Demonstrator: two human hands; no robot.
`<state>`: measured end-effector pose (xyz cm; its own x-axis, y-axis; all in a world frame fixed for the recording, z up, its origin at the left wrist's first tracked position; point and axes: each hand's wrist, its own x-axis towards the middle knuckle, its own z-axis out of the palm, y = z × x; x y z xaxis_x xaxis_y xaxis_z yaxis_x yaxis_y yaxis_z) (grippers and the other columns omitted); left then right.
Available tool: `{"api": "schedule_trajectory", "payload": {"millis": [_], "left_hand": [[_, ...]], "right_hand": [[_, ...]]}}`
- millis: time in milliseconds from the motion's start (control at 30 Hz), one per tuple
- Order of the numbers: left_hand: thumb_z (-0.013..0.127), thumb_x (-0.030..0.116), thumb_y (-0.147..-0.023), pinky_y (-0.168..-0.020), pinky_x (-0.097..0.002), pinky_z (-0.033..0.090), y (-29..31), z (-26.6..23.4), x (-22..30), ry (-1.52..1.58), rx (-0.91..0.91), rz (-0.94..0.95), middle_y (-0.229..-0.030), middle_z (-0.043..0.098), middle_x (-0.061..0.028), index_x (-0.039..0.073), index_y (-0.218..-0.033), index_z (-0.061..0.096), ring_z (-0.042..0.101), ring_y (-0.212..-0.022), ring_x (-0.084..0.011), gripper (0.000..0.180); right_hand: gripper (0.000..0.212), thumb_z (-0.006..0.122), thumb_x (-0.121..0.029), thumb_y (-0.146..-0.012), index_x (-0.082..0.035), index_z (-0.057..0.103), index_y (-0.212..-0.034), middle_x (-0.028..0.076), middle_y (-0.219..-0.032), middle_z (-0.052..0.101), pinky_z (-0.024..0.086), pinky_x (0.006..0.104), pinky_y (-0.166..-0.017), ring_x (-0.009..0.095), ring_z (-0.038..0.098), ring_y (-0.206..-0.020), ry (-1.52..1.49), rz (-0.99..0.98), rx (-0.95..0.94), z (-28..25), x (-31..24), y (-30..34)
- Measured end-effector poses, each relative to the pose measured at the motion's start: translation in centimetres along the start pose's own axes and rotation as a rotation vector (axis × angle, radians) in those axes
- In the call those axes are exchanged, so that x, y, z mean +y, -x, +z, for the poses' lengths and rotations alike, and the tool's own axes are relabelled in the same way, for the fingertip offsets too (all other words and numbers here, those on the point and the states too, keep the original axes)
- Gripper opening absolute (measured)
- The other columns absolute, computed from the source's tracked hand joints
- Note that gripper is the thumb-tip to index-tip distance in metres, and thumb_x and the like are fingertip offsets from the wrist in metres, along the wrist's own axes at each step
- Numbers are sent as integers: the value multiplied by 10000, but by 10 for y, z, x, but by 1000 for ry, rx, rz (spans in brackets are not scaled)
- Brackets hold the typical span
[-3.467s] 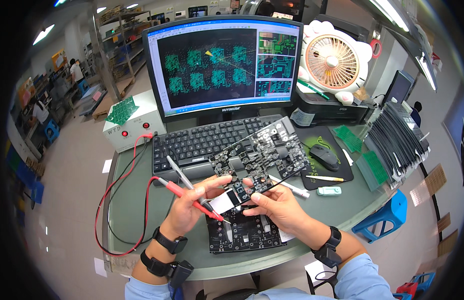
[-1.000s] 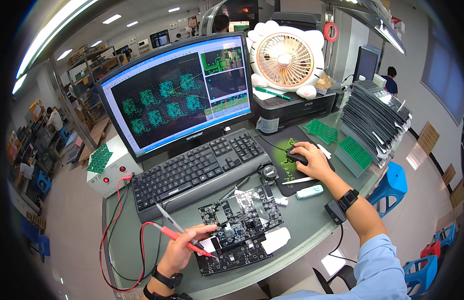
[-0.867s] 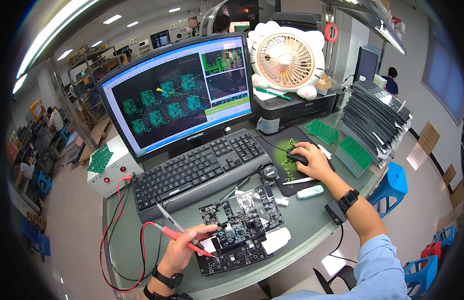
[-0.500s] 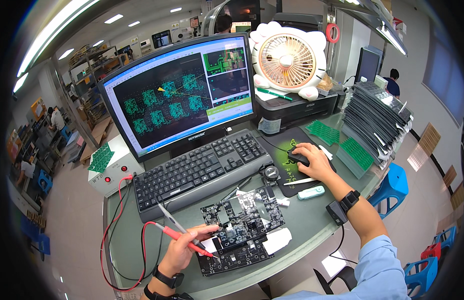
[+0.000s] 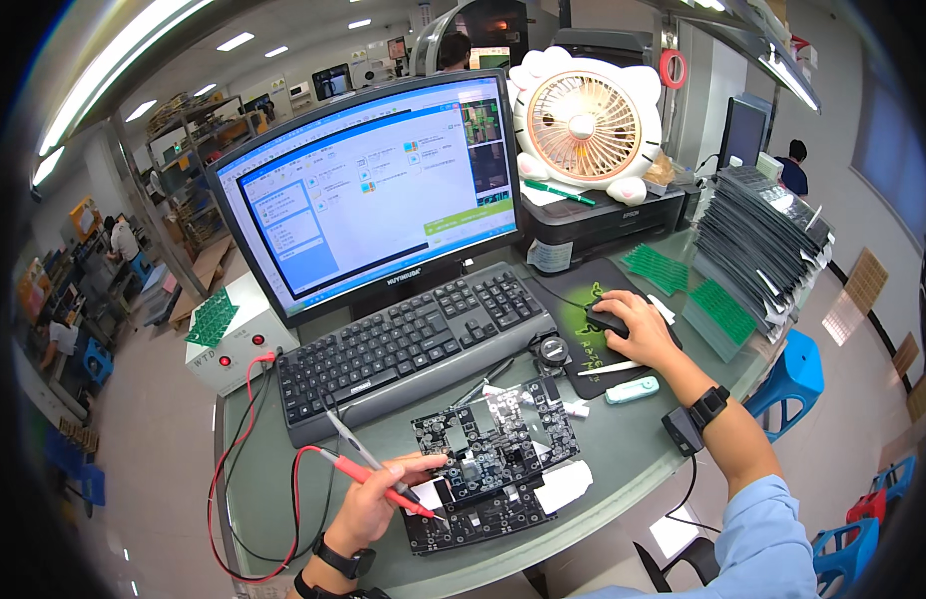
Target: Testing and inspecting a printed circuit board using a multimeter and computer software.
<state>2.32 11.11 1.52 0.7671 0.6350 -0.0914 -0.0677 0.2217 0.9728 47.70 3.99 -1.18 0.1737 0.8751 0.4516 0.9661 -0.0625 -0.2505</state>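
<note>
Onscreen, the monitor (image 5: 368,190) has switched from green board layouts to a pale window. Right hand (image 5: 638,327) cups the mouse (image 5: 605,317) beside the keyboard (image 5: 408,344); left hand (image 5: 368,504) grips the red probe (image 5: 378,484) on the black circuit board (image 5: 493,459) below it.

One head-worn fisheye view, looking steeply down and forward at the desk (image 5: 633,469) from close above — monitor (image 5: 373,195) in the upper centre, forearms entering from the lower edge, straight edges bowing toward the rim.
</note>
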Motion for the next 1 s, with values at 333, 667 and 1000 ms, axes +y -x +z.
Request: {"api": "schedule_trajectory", "payload": {"millis": [333,667,1000], "left_hand": [[398,291,-951,-1024,-393,448,3,0,0,21,7,-65,-1307,589,-226,-131,-1269,546,602,-1142,-283,549],[377,282,-970,-1065,-398,401,2,-5,1,64,-38,-134,-1353,559,-207,-111,-1308,528,549,-1218,-290,540],[344,267,-1009,-1120,-383,335,0,-13,-8,81,-121,-85,-1404,533,-149,-50,-1337,538,479,-1295,-249,496]], "right_hand": [[421,681,-167,-753,-168,619,-1170,46,-1265,562,426,439,-955,262,519,-1206,-28,-1,23,-3,-5,1],[376,693,-142,-742,-151,649,-1116,56,-1258,566,417,428,-962,262,525,-1198,-44,-34,13,-6,-10,1],[390,711,-112,-726,-143,655,-1111,86,-1275,564,404,433,-989,298,517,-1217,-81,-39,-8,-7,-14,-1]]}}
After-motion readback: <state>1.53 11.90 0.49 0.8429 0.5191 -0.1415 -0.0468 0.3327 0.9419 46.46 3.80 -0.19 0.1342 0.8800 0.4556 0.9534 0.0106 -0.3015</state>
